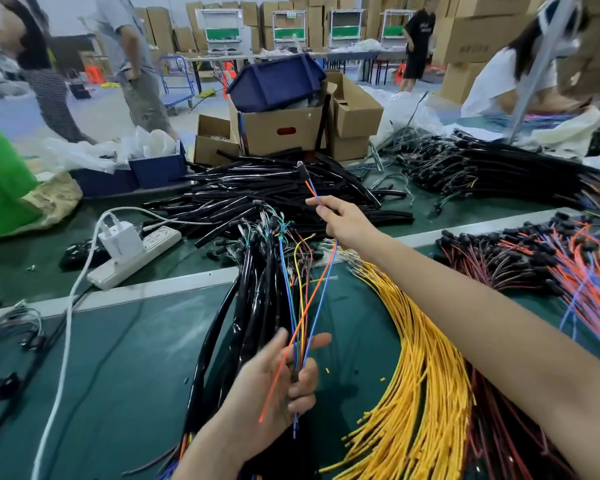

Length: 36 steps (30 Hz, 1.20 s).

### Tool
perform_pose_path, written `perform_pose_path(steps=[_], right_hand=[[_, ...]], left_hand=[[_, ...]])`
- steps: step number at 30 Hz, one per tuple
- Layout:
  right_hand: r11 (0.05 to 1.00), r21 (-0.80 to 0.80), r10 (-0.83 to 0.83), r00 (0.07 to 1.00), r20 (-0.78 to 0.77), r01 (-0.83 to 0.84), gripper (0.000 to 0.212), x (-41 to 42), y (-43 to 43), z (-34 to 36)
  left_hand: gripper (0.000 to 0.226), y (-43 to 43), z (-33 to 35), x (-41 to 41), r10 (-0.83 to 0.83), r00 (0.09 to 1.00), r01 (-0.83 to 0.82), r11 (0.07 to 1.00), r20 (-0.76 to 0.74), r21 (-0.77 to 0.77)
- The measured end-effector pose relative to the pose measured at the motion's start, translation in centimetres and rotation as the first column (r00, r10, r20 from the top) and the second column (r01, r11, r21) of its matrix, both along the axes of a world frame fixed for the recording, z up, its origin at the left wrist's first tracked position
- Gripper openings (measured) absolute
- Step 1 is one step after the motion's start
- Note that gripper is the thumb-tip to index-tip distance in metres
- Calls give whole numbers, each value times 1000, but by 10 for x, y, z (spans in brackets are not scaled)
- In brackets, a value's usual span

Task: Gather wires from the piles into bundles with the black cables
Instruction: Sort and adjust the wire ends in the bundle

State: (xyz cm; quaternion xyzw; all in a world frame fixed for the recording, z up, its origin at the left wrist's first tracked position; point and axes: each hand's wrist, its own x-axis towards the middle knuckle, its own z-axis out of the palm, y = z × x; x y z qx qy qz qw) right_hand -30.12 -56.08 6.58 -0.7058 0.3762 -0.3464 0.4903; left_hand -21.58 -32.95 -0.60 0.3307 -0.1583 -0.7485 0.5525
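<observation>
**Wires (321,271) strung between our two hands**

We hold a pair of thin orange and blue wires in the air above the green tabletop (118,358). Our right hand (343,221) is stretched forward and pinches them between thumb and forefinger near their far end, where a small black connector (302,169) sticks up past the fingertips. From there the orange and blue wires slant down to our left hand (278,382), palm up and close to us. Its lower fingers curl round them together with a few other coloured strands, while the thumb and forefinger stand apart; the loose ends hang out below the palm.

Just beyond the left hand lies the bundle of glossy black cables (253,289) with coloured leads, running away from us across the tabletop. Under our right forearm fans a thick pile of yellow wires (420,358). To the right sits a heap of red wires with black plugs (499,261). Farther back is a stack of black tubing (274,192), and to its left a white power strip (136,254) with a white charger (120,239) plugged in.
</observation>
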Motion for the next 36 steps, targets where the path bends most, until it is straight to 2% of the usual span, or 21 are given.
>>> perform_pose_path(steps=[3,4,5,6,7,8,9,10,12,13,14,17,19,22,25,28,31,36], right_hand=[[993,119,-1,999,-32,5,40,5,2,-2],[989,141,-14,993,-118,31,52,6,4,0],[993,82,-57,964,-260,81,67,5,8,2],[991,-57,-132,911,-391,119,78,4,14,4],[962,-247,-212,885,-415,115,82,3,28,7],[898,-436,-227,910,-347,58,79,3,50,9],[812,-581,-135,951,-277,-53,70,3,76,9],[725,-656,15,956,-291,-211,61,3,102,7],[588,-602,231,825,-515,-540,55,-2,147,1],[559,-548,249,757,-604,-622,56,-8,158,-1],[566,-529,246,743,-623,-632,55,-15,160,-3],[660,-618,211,895,-393,-427,43,-40,152,-8],[690,-664,154,955,-254,-288,37,-46,150,-18],[712,-678,86,982,-170,-180,31,-42,150,-35],[713,-685,5,978,-208,-150,32,-41,149,-42],[738,-634,72,961,-268,-232,30,-39,155,-52],[845,-519,80,990,-115,-129,29,-34,161,-55],[825,-545,-103,988,116,150,28,-33,161,-55]], left_hand=[[27,1,1,-3,30,997,-28,999,71,-28],[19,2,1,-3,16,998,-13,999,60,-47],[14,3,3,-2,4,999,-1,998,52,-58],[13,4,4,-1,-7,998,11,998,55,-68],[12,5,4,0,-12,997,17,998,82,-66],[12,7,7,-1,-18,991,26,998,136,-58],[13,8,7,-2,-14,977,25,998,214,-50],[15,9,8,-3,-10,945,27,999,326,-47],[18,15,10,1,18,801,37,996,599,-79],[17,17,16,6,50,693,59,990,719,-126],[19,19,26,11,85,578,114,976,812,-184],[22,23,60,35,237,263,282,908,935,-310],[17,21,72,46,354,184,164,909,917,-384],[24,14,66,41,459,242,-112,888,855,-445],[30,7,51,27,522,363,-331,847,772,-417],[32,1,45,21,464,357,-266,883,811,-388],[27,-8,48,14,452,342,-231,890,824,-392],[21,-20,47,-2,649,469,-495,755,599,-430]])
